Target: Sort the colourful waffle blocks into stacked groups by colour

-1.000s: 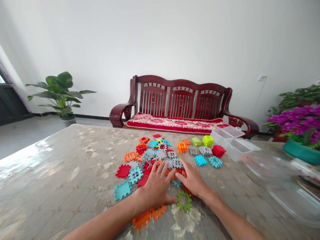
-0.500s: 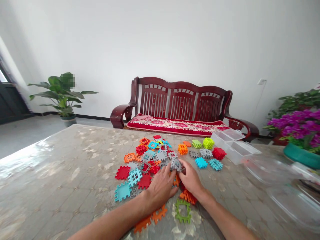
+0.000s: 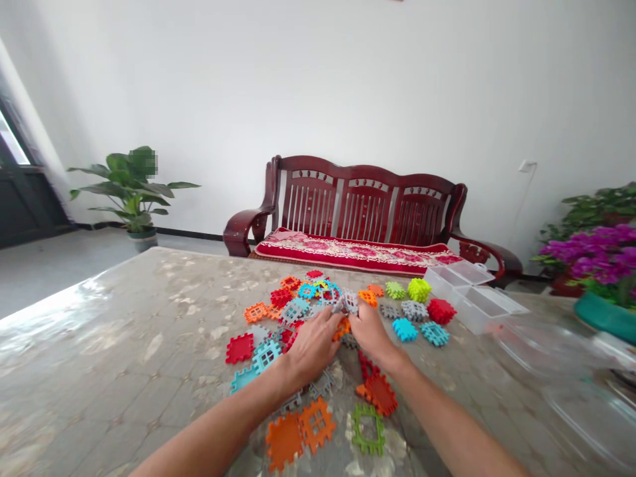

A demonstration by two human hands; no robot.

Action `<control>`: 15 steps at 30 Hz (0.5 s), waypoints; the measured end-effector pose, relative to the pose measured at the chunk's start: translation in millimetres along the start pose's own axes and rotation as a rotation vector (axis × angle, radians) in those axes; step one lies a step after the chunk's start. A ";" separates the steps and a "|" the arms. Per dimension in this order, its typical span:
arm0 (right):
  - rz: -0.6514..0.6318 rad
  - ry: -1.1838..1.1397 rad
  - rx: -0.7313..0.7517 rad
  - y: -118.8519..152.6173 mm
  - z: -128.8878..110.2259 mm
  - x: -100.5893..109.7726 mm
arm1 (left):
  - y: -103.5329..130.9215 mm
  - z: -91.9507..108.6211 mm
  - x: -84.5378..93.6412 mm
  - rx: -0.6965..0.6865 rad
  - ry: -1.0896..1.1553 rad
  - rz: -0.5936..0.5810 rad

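Observation:
A light grey interlocking plastic tile [image 3: 350, 301] with a window grid is held up in my right hand [image 3: 372, 332], thumb on its near side. My left hand [image 3: 314, 339] is closed beside it, its fingertips at another grey piece that mostly hides behind them. Around my left hand lies a loose heap of interlocking tiles: a red tile [image 3: 240, 348], a light blue window tile [image 3: 267, 356] and several others. Close to my forearms are an orange window tile [image 3: 317, 424], a plain orange tile [image 3: 285, 440], a dark orange tile [image 3: 381, 393] and a green frame tile [image 3: 368, 429].
Sorted stacks stand to the right, among them a red stack [image 3: 441, 311], a yellow-green stack [image 3: 419, 289] and a blue stack [image 3: 405, 329]. Beyond them sit a clear divided box [image 3: 477, 318] and clear lids [image 3: 541, 348]. A teal flowerpot [image 3: 603, 315] is at the right edge.
Both hands have moved slightly away from me, and the grey pieces between them now stand farther forward and more upright. The orange tiles near my left forearm are more exposed.

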State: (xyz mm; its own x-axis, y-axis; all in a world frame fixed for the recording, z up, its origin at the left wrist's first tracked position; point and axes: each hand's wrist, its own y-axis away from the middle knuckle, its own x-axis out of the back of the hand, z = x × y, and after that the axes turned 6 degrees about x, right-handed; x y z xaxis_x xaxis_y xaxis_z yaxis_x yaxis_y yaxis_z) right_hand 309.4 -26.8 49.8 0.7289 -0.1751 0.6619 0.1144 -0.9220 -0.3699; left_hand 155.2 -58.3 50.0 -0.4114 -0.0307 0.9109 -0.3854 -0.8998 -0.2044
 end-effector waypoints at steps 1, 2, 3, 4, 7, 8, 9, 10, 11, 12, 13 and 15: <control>-0.025 0.023 0.009 -9.2 -3.8 -2.1 | -4.7 -5.4 4.7 0.024 -0.003 0.024; -0.061 0.041 0.015 -17.9 -6.7 -4.6 | -9.5 -11.5 9.1 0.052 -0.007 0.043; -0.104 0.059 0.017 -25.5 -8.6 -7.2 | -14.0 -18.4 13.1 0.093 -0.008 0.072; -0.148 0.075 0.023 -31.7 -9.5 -9.7 | -17.9 -26.0 16.4 0.133 -0.005 0.100; -0.228 0.089 0.087 -38.1 -5.4 -12.7 | -22.6 -49.4 23.0 0.209 0.003 0.186; -0.234 0.083 0.105 -35.9 -2.1 -11.2 | -21.1 -55.7 24.3 0.215 -0.001 0.206; -0.240 0.074 0.112 -31.8 2.0 -8.0 | -18.1 -60.4 25.2 0.220 -0.007 0.226; -0.249 0.068 0.105 -25.9 6.7 -3.2 | -13.8 -63.0 25.9 0.217 -0.014 0.240; -0.268 0.067 0.083 -18.6 11.8 3.0 | -8.6 -63.4 26.2 0.204 -0.022 0.247; -0.290 0.070 0.064 -10.5 17.2 10.4 | -2.9 -61.8 26.1 0.179 -0.030 0.247; -0.299 0.080 0.058 -1.8 22.6 18.5 | 2.7 -58.2 25.5 0.142 -0.039 0.238; -0.278 0.109 0.035 16.1 33.2 35.5 | 12.2 -47.4 22.3 0.045 -0.053 0.190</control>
State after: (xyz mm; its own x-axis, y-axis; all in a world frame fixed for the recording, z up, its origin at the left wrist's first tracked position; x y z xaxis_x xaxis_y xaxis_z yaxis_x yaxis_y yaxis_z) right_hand 359.6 -36.4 45.7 0.5898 0.0449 0.8063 0.3243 -0.9276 -0.1856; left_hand 102.1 -49.4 50.8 -0.4284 -0.2238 0.8754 -0.2669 -0.8943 -0.3592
